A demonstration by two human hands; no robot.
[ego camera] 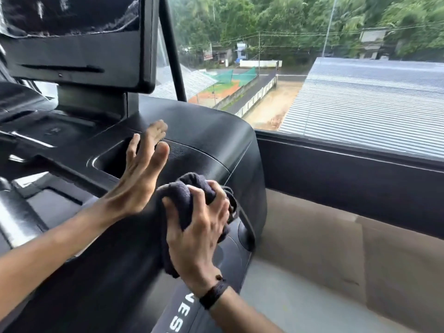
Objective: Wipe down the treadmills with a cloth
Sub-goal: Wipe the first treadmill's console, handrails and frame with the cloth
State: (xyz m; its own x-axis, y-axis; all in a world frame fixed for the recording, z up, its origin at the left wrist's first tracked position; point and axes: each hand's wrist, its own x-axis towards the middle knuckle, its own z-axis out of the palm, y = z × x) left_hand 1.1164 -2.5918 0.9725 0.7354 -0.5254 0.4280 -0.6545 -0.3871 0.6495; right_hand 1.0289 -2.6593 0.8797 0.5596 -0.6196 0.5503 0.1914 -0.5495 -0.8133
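Cloth: a dark, bunched cloth (pixel 185 200) sits pressed against the right-hand shoulder of the treadmill console (pixel 206 140), low on its curved black side, just below the rounded top edge.
Right hand: the right hand (pixel 199 227) grips the cloth, fingers curled over the wad from above and spread across it; a dark band (pixel 212 295) circles the wrist.
Left hand: the left hand (pixel 141 169) lies flat with straight fingers on top of the console, fingertips reaching over the rim of a recessed tray (pixel 108 162); it holds nothing and sits just beside the cloth, up and to the left of it.
Treadmill: black, matte plastic throughout; white letters (pixel 179 318) run down the upright below the right wrist, only partly readable.
Screen: a dark display (pixel 77 42) stands on a short neck above the console, upper left, with crinkled film across its face.
Window: a wide pane (pixel 336 68) runs right behind the machine, its dark sill (pixel 348 159) level with the console top.
Outside: corrugated grey roofs, a walled yard with green netting, trees beyond.
Floor: pale tan surface (pixel 336 260) beneath the sill on the right.
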